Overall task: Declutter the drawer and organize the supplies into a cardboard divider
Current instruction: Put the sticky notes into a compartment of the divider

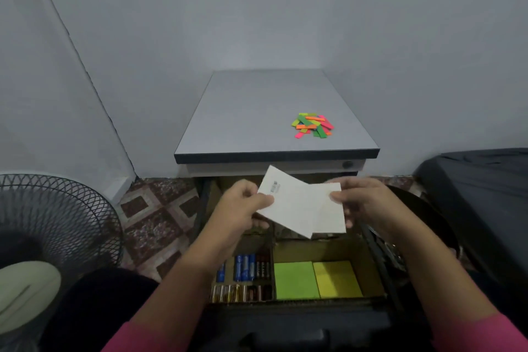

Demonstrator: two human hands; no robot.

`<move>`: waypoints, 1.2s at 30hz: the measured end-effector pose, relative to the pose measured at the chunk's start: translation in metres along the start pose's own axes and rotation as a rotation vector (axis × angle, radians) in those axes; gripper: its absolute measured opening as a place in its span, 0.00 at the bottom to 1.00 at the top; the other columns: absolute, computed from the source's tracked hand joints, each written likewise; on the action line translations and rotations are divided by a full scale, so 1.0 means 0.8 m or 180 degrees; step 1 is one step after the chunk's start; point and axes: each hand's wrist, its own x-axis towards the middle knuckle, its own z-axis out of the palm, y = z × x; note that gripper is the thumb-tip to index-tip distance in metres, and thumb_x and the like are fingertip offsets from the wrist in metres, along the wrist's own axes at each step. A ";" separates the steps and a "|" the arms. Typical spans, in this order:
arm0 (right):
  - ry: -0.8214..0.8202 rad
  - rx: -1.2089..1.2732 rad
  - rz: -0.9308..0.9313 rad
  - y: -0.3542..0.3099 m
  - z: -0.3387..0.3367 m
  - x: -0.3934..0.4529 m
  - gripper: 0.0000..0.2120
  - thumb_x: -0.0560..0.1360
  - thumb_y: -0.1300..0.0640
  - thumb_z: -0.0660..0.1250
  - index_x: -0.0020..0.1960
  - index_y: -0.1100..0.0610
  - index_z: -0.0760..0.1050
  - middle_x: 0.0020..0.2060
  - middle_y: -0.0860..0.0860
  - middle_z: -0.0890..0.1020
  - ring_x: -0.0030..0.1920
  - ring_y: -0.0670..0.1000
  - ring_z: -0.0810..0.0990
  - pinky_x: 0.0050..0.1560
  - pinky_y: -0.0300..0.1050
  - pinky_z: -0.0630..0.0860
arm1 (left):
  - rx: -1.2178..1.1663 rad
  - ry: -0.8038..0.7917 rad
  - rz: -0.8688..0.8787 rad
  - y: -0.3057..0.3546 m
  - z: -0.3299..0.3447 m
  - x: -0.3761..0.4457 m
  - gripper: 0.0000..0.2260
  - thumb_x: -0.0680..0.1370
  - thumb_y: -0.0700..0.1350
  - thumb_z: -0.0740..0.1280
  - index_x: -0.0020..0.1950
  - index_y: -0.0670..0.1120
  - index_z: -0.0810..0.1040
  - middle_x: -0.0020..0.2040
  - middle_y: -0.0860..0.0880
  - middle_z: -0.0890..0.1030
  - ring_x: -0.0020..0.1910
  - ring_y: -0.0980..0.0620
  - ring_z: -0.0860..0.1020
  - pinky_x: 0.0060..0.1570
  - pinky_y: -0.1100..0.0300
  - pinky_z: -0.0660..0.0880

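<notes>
Above the open drawer, my left hand [243, 206] pinches the left edge of a white card [288, 203]. My right hand [360, 200] pinches a second white card [328, 208] that overlaps the first. Below them the cardboard divider [323, 248] sits in the drawer. Its left compartment holds several batteries [245, 268], blue, dark and gold. Its right compartment holds a green sticky-note pad [295, 280] beside a yellow pad [337, 278]. The far compartments are hidden behind the cards and my hands.
A pile of several neon paper strips [313, 125] lies on the grey cabinet top [257, 111]. A standing fan [54, 226] is at the left, and a dark covered object [480, 194] at the right. Patterned floor tiles [157, 217] show left of the drawer.
</notes>
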 end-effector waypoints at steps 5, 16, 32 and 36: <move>-0.0224 -0.1119 0.0590 0.025 -0.008 -0.018 0.08 0.75 0.65 0.67 0.53 0.58 0.78 0.44 0.59 0.83 0.38 0.53 0.80 0.33 0.42 0.78 | -0.0347 0.0110 -0.0405 -0.028 0.005 -0.015 0.07 0.76 0.34 0.65 0.49 0.44 0.71 0.52 0.40 0.82 0.51 0.43 0.81 0.42 0.53 0.77; 0.0097 -0.3438 0.1120 0.045 0.009 -0.013 0.13 0.74 0.59 0.69 0.58 0.57 0.78 0.40 0.53 0.83 0.41 0.50 0.83 0.47 0.49 0.82 | -0.0684 0.0055 -0.0585 -0.052 0.008 -0.010 0.16 0.75 0.29 0.61 0.57 0.45 0.76 0.59 0.50 0.76 0.57 0.42 0.78 0.39 0.55 0.78; 0.0640 -0.4238 0.0892 0.062 0.019 -0.009 0.09 0.72 0.57 0.70 0.37 0.55 0.71 0.35 0.51 0.77 0.39 0.51 0.80 0.38 0.43 0.77 | -0.0309 -0.0161 -0.0533 -0.054 0.010 -0.015 0.14 0.74 0.29 0.62 0.51 0.45 0.79 0.57 0.43 0.78 0.49 0.44 0.80 0.38 0.55 0.78; 0.0580 -0.3895 0.1044 0.062 0.017 -0.006 0.05 0.73 0.59 0.68 0.40 0.58 0.74 0.36 0.52 0.78 0.41 0.52 0.81 0.39 0.44 0.78 | -0.0333 -0.0174 -0.0524 -0.054 0.010 -0.017 0.14 0.74 0.29 0.62 0.51 0.44 0.79 0.56 0.44 0.78 0.49 0.44 0.80 0.38 0.55 0.78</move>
